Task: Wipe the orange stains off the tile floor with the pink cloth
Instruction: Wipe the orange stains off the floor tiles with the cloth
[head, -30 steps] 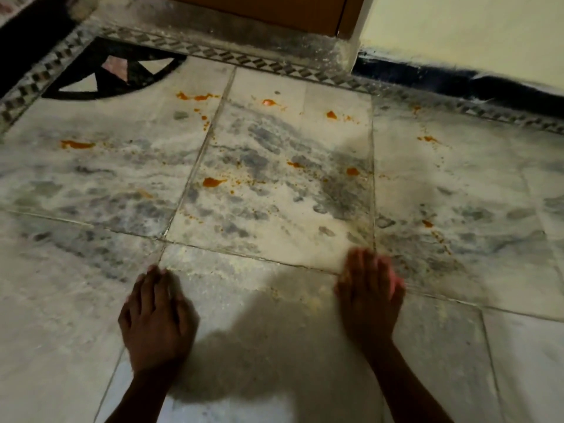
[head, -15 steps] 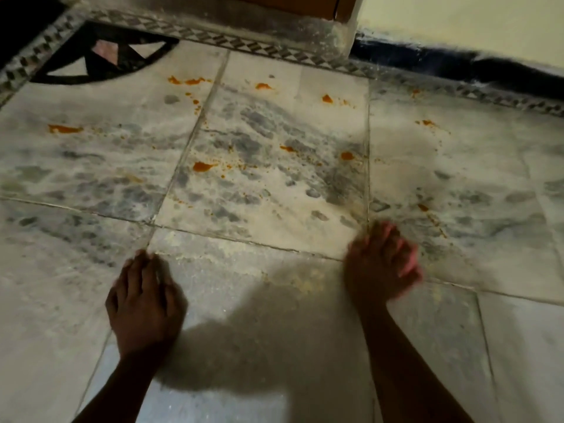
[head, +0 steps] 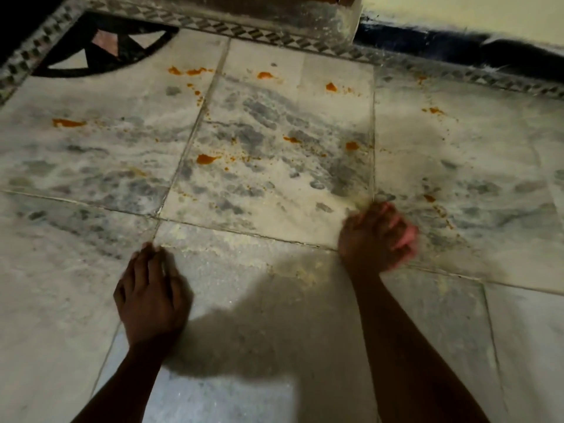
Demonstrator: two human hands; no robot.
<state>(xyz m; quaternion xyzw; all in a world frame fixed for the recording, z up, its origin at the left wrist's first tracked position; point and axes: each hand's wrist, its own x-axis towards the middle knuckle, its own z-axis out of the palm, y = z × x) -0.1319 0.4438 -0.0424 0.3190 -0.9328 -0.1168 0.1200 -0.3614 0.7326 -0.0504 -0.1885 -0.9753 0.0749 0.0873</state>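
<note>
Your left hand point(head: 151, 296) lies flat on the tile floor point(head: 274, 300), palm down, fingers together and pointing away from you, empty; its fingertips reach the crossing of two grout lines, and it casts a broad shadow to its right. Your right hand point(head: 377, 236) is blurred; its fingers look curled and bunched over the pink cloth point(head: 407, 238), of which only a pink edge shows past the knuckles on the right side; how much cloth lies beneath the palm you cannot tell; the hand sits at the near right corner of the middle tile, over the grout line.

The orange stains point(head: 206, 159) lie beyond both hands, well apart from the cloth for the most part; one blob point(head: 352, 145) sits by the right seam of the middle tile; a smear point(head: 67, 122) marks the left tile; a small spot point(head: 429, 197) and a trail of specks lie just beyond and to the right of your right hand; others dot the far edge near the patterned border point(head: 274, 35).

Both forearms run out of the bottom of the view; the dark inlay point(head: 100, 53) at far left is cut by the border; the wall point(head: 457, 13) at top right is only partly seen.
</note>
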